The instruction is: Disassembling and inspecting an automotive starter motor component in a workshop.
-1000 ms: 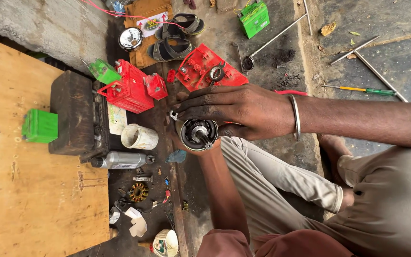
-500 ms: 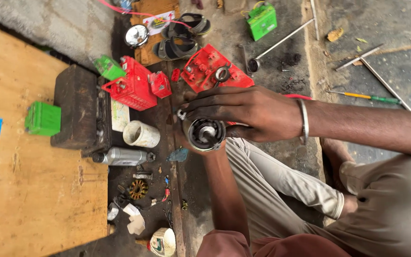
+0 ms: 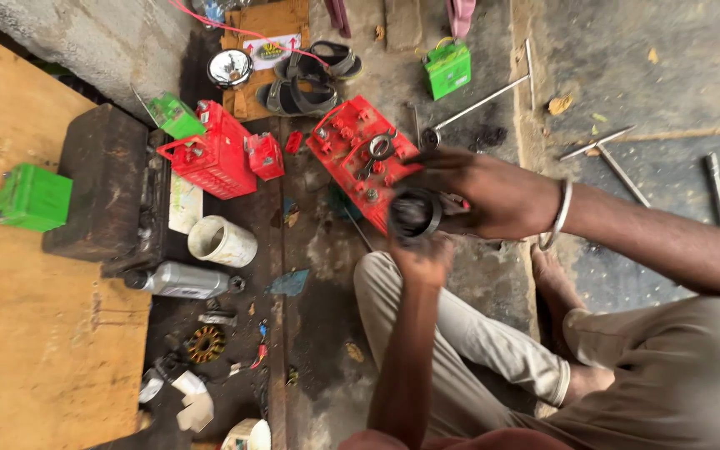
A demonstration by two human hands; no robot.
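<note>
Both my hands hold a dark round metal housing [image 3: 414,215], open end facing the camera, above a grimy floor. My right hand [image 3: 493,196], with a metal bangle on its wrist, reaches in from the right and grips the housing's side. From below, my left hand [image 3: 423,257] supports it from underneath. Both hands are blurred. Just behind the housing lies a red battery case [image 3: 352,150] with a metal part on top of it.
A second red battery [image 3: 214,154], small green batteries [image 3: 33,196] [image 3: 447,68], a black battery [image 3: 106,192], a white cup [image 3: 222,242], a silver can [image 3: 183,280], sandals [image 3: 306,79], long metal wrenches [image 3: 481,100] and a wooden board [image 3: 35,333] lie around. My bent leg [image 3: 460,333] is below.
The hands and the housing have shifted slightly right and up, closer to the red battery case, and are now motion-blurred. The left hand sits more under the housing. The camera has shifted.
</note>
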